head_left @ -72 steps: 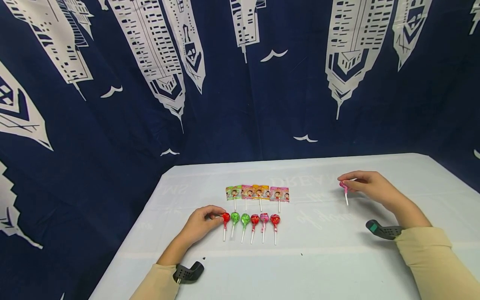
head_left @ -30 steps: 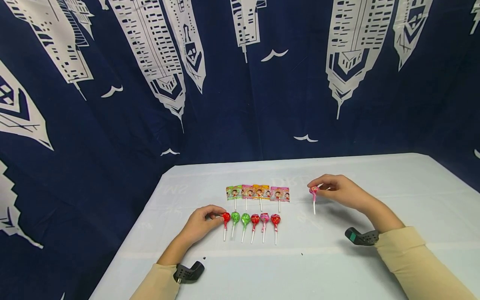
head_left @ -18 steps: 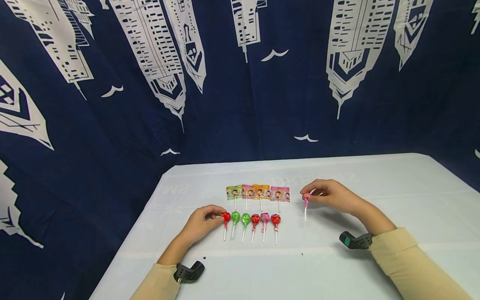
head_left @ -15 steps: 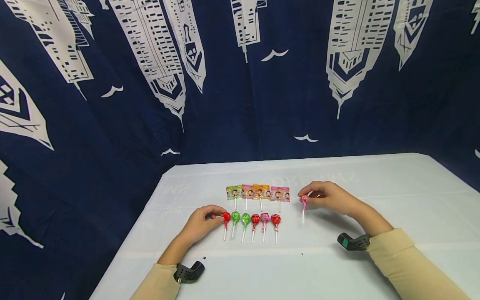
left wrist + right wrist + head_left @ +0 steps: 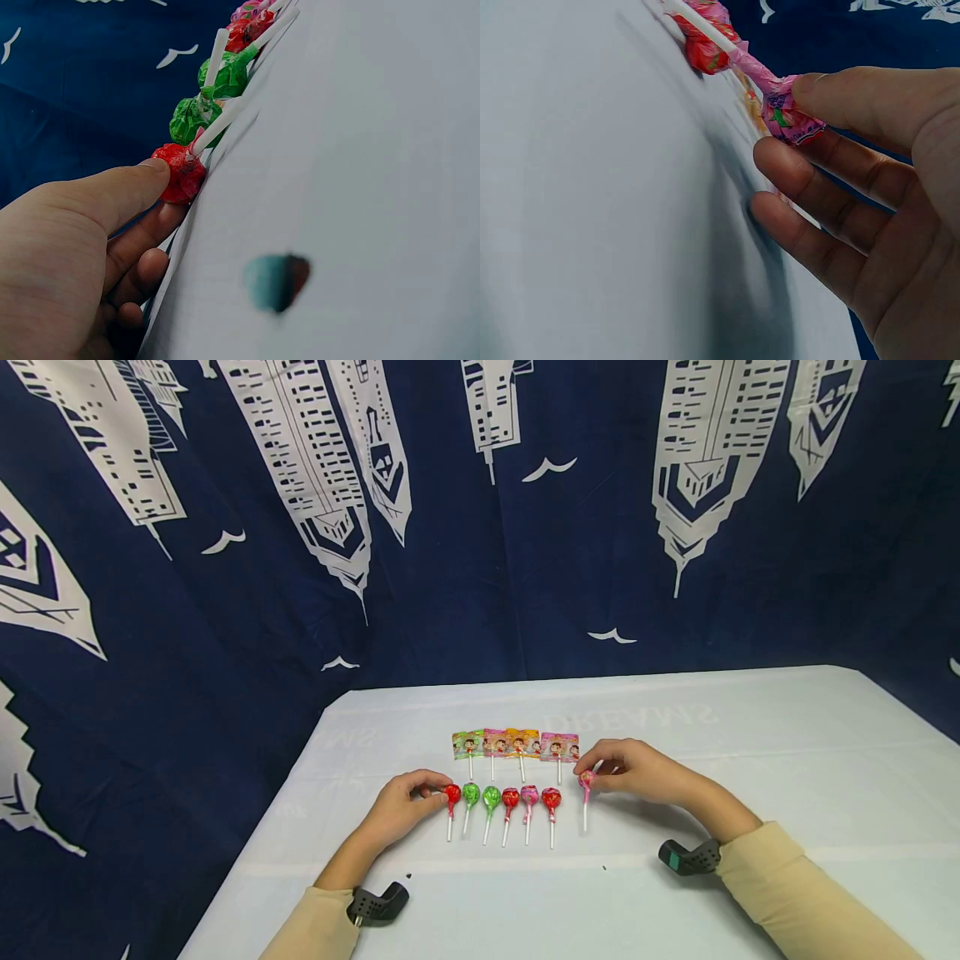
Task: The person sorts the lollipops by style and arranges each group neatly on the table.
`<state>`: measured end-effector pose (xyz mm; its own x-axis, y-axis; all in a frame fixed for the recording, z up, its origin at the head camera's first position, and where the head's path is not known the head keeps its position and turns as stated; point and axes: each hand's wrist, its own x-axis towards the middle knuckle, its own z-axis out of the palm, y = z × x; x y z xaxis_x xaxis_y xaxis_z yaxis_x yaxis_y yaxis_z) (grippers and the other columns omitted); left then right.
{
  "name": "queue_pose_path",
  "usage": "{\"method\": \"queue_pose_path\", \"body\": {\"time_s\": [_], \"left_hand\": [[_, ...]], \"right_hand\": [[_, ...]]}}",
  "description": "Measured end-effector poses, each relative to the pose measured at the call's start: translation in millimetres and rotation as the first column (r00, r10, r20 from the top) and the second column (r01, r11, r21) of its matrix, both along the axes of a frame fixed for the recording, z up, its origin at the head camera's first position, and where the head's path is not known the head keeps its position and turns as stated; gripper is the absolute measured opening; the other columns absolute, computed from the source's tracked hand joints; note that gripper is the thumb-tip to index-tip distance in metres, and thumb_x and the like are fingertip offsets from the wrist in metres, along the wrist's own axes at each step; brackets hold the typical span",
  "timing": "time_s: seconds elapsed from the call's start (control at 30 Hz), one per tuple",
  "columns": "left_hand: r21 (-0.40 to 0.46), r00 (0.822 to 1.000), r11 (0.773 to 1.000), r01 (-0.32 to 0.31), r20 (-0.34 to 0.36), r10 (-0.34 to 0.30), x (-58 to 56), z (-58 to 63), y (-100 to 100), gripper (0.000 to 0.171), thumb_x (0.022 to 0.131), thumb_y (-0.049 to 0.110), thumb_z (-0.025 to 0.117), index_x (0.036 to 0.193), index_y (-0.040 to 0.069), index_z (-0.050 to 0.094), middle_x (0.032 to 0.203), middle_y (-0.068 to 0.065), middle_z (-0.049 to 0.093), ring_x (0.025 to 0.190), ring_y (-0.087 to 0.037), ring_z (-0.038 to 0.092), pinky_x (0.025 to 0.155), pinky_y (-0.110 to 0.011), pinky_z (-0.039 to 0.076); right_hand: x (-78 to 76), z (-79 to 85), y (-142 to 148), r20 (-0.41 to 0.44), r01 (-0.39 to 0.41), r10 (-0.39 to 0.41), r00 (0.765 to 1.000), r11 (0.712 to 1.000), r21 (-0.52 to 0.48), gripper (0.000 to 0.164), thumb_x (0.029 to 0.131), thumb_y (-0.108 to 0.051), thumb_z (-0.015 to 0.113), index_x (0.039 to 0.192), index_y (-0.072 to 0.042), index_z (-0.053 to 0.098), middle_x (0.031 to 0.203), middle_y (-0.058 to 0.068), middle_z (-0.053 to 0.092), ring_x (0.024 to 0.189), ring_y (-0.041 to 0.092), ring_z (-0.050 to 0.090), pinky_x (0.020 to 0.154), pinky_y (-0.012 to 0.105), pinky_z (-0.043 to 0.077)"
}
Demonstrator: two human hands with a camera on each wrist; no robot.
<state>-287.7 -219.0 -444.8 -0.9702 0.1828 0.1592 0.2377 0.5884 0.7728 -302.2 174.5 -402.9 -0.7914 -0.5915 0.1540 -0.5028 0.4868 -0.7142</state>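
At the left end of a row of lollipops, my left hand (image 5: 401,806) pinches a red lollipop (image 5: 452,794) by its wrapped head. The left wrist view has the thumb against that red wrapper (image 5: 182,178). My right hand (image 5: 637,771) pinches a pink lollipop (image 5: 586,780) by its head, just right of the row, stick toward me. Whether this one touches the table cannot be told. Between the hands lie two green lollipops (image 5: 491,798), a red one (image 5: 510,797), a pink one (image 5: 529,795) and another red one (image 5: 551,799), all sticks toward me.
Behind the row lie several flat-wrapped lollipops in green, pink and orange packets (image 5: 521,743). Everything is on a white-covered table (image 5: 525,902). A navy curtain (image 5: 480,568) with white building prints hangs behind it. Two small dark specks sit on the near cloth.
My right hand has carried the pink lollipop leftward and nearer to me, from the table's right side to the row's right end. The left hand has stayed on the red lollipop.
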Motion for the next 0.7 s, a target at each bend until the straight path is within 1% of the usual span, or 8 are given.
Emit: {"method": "queue_pose_path", "body": {"time_s": [0.2,0.37,0.53,0.7], "left_hand": [[-0.002,1.000,1.000,0.002,-0.008,-0.002,0.1,1.1,0,0.016,0.087,0.017,0.076,0.102,0.021,0.076,0.085,0.004,0.063,0.082,-0.011,0.053,0.072,-0.023,0.040],[-0.011,1.000,1.000,0.006,-0.020,-0.007,-0.6,0.3,-1,0.016,0.086,0.017,0.077,0.102,0.020,0.076,0.084,0.003,0.063,0.082,-0.012,0.052,0.072,-0.023,0.040],[-0.007,1.000,1.000,0.013,-0.020,-0.013,-0.7,-0.7,-1,0.016,0.086,0.017,0.077,0.102,0.020,0.076,0.084,0.003,0.063,0.082,-0.012,0.052,0.072,-0.023,0.040],[-0.002,1.000,1.000,0.009,-0.014,-0.009,-1.1,-1.2,-1,0.016,0.086,0.017,0.076,0.102,0.021,0.076,0.085,0.003,0.064,0.082,-0.012,0.053,0.072,-0.023,0.040]], "right_hand": [[-0.9,-12.1,-10,-0.005,-0.031,0.031,1.000,0.999,-0.022,0.024,0.089,-0.015,0.075,0.112,-0.010,0.072,0.110,0.003,0.070,0.090,0.012,0.064,0.083,0.023,0.054],[-0.7,-19.7,-16,0.000,-0.031,0.031,1.000,0.999,-0.010,0.022,0.089,-0.016,0.075,0.110,-0.014,0.072,0.109,0.002,0.071,0.085,0.008,0.061,0.080,0.021,0.052],[-0.6,-23.9,-18,0.012,-0.031,0.031,0.999,0.999,-0.014,0.020,0.089,-0.014,0.075,0.108,-0.016,0.072,0.101,0.001,0.070,0.080,0.006,0.057,0.073,0.021,0.049],[-0.6,-24.1,-18,0.008,-0.040,0.040,0.999,0.999,-0.015,0.020,0.089,-0.013,0.074,0.109,-0.014,0.072,0.099,0.001,0.069,0.079,0.005,0.056,0.072,0.021,0.049]]}}
